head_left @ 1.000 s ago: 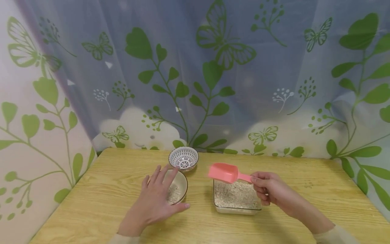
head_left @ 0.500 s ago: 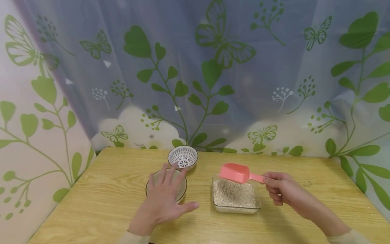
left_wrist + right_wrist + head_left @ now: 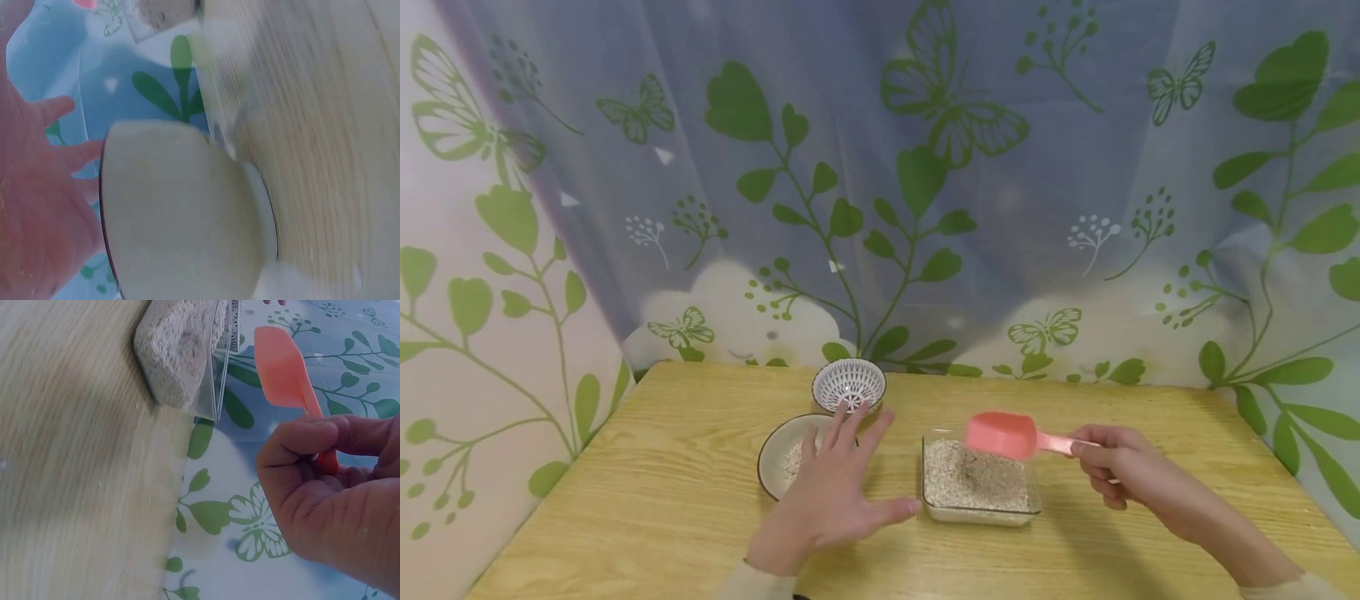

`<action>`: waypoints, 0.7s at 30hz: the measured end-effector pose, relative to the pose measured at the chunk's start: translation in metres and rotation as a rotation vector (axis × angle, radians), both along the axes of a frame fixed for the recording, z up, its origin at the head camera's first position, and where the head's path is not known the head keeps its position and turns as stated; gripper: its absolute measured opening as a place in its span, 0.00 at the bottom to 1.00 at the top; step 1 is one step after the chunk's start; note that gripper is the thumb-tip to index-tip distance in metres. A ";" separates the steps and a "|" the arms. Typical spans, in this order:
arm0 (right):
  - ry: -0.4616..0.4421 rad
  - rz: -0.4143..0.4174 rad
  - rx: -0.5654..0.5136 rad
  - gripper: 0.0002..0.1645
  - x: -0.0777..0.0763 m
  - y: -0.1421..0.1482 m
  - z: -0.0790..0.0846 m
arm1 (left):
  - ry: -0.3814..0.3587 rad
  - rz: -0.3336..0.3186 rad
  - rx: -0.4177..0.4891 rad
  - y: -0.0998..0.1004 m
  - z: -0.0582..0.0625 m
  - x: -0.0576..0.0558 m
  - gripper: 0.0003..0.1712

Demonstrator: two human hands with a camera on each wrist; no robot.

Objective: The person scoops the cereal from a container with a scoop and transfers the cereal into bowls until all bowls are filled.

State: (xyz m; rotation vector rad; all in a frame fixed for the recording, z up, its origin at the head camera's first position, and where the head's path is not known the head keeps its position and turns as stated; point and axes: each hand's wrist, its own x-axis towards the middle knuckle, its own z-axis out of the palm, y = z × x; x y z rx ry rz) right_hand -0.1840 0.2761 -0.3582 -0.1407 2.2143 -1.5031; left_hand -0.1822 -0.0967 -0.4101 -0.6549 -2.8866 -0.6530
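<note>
My right hand [image 3: 1123,467] grips the handle of a pink scoop [image 3: 1000,435], held over the back right of a glass container [image 3: 981,517]. Pale flakes like oats [image 3: 947,479] fill much of that container, with a hollow in their middle. Fingers spread, my left hand [image 3: 831,500] hovers over the right side of a cream bowl [image 3: 769,454] with a dark rim and holds nothing. Some of the same flakes lie in the bowl, partly hidden by the hand. In the left wrist view the bowl's outer wall [image 3: 181,212] stands beside the palm.
Behind the cream bowl stands a smaller black-and-white patterned bowl [image 3: 850,385]. Everything rests on a wooden table [image 3: 685,467], backed by a curtain [image 3: 985,250] printed with leaves and butterflies. Tiny crumbs [image 3: 100,483] dot the wood in the right wrist view.
My right hand has carried the pink scoop to the right across the glass container. My left hand has shifted right, uncovering the left part of the cream bowl.
</note>
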 end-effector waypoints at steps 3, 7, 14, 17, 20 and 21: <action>0.026 0.010 0.056 0.17 0.001 0.002 0.004 | -0.002 -0.024 0.007 0.009 0.000 0.001 0.60; 0.061 0.020 0.149 0.19 0.003 0.004 0.010 | 0.009 -0.055 0.014 0.020 0.002 0.003 0.60; 0.126 0.016 0.306 0.17 0.008 -0.002 0.021 | -0.004 -0.108 0.037 0.039 0.000 0.002 0.59; 0.194 0.015 0.402 0.14 0.010 -0.006 0.025 | -0.015 -0.121 0.060 0.046 -0.001 0.001 0.59; 0.275 0.027 0.488 0.12 0.009 -0.009 0.028 | -0.046 -0.114 0.082 0.053 -0.005 0.000 0.60; 0.298 0.035 0.504 0.11 0.009 -0.008 0.028 | -0.061 -0.108 0.089 0.056 -0.006 0.000 0.60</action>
